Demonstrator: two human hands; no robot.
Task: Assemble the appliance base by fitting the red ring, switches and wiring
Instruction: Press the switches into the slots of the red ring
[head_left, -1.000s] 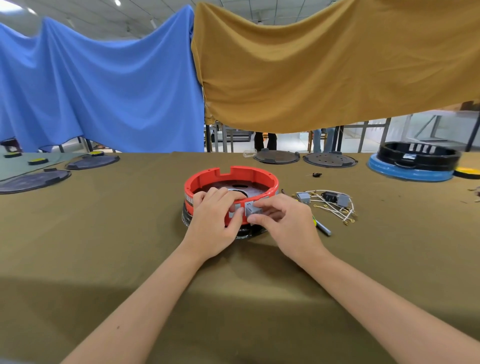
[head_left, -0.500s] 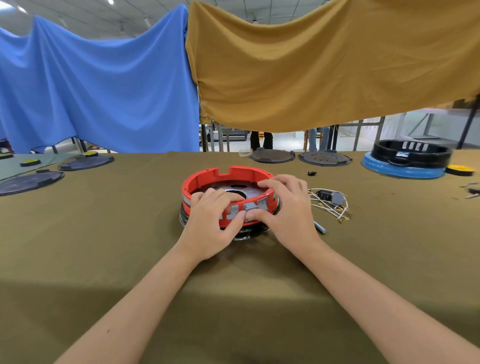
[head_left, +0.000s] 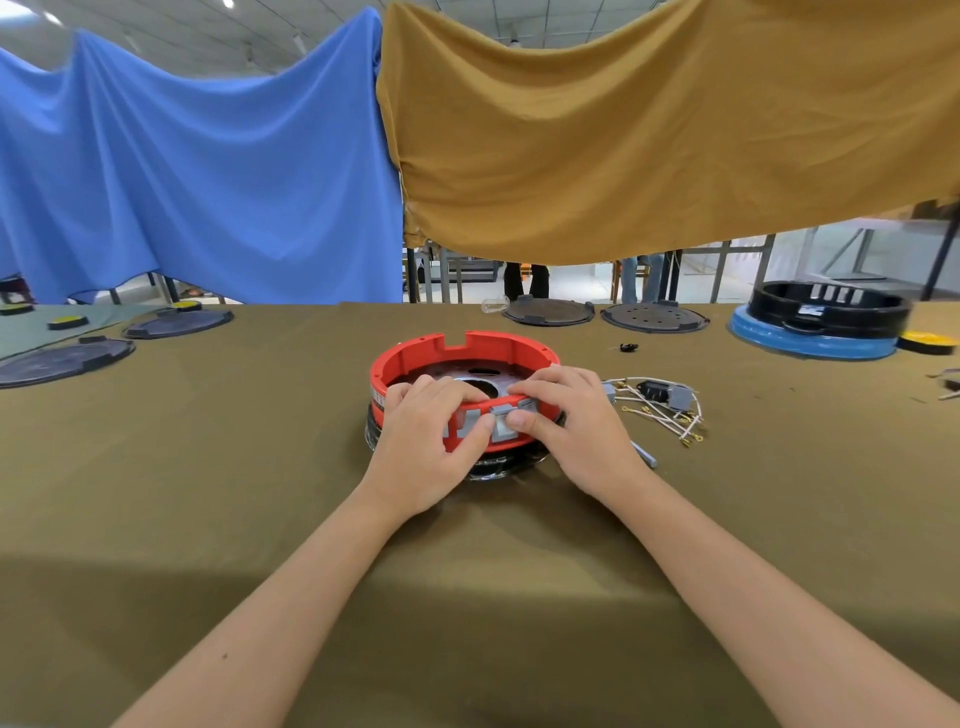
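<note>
Red ring sits on the black base at table centre, both hands clamped over its 6 o'clock rim: left hand fingers curled over the top edge with thumb on the outer face, right hand likewise, thumb tip pressing the grey switch into its slot. Versus a second ago, the right hand has shifted from pinching the switch outside the ring to gripping over the rim. Wiring bundle lies unmoved at 3 o'clock, just beside the right hand.
</note>
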